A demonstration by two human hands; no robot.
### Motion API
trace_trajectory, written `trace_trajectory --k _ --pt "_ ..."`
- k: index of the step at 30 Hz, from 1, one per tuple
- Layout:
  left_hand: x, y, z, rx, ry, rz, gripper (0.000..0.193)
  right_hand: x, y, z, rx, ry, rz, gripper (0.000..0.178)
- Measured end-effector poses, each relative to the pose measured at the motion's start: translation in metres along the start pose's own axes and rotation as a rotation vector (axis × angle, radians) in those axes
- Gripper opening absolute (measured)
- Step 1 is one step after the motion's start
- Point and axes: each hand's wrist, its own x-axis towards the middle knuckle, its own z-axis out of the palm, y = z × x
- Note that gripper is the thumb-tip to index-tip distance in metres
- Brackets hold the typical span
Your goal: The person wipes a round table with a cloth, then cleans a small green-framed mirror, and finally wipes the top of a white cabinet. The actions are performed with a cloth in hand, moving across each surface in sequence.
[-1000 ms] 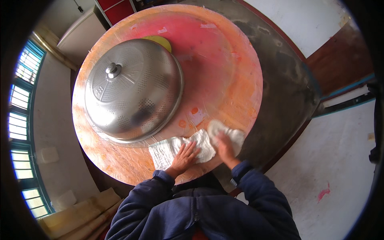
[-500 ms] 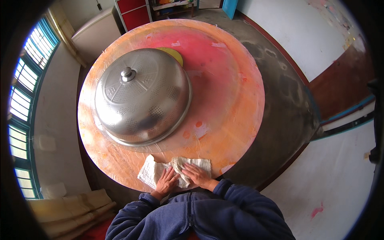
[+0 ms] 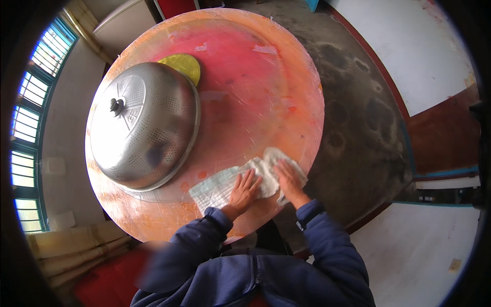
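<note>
A pale, loosely woven cloth (image 3: 212, 188) lies spread on the round table (image 3: 307, 110) near its front right edge. Its right part is bunched and reaches the rim; whether this is one cloth or two, I cannot tell. My left hand (image 3: 244, 192) rests flat on the middle of it, fingers spread. On the bunched part lies my right hand (image 3: 289, 180), fingers stretched forward and pressed down. To the left, a large perforated metal dome cover (image 3: 153, 115) with a knob (image 3: 116, 106) sits on the table. A yellow-green disc (image 3: 184, 66) shows partly from behind it.
Clear plastic sheeting with wrinkles covers the red and orange tabletop. Barred windows (image 3: 28, 123) line the left wall. Dark concrete floor (image 3: 353, 123) runs along the table's right side. Red fabric (image 3: 110, 279) and a beige curtain (image 3: 76, 248) are at lower left.
Both hands have slid forward and to the right over the tabletop, taking the cloth along. It is stretched out wider now. The view has shifted, so the dome cover appears farther left.
</note>
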Motion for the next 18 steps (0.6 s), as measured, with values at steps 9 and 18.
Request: trace_trajectory --k 9,18 --pt "0.027 0.021 -0.005 0.058 -0.068 0.009 0.058 -0.004 0.041 -0.011 0.072 0.032 0.148 0.045" --pt "-0.105 -0.001 -0.035 0.036 -0.09 -0.01 0.048 -0.068 -0.08 0.024 0.25 -0.154 -0.178 0.037"
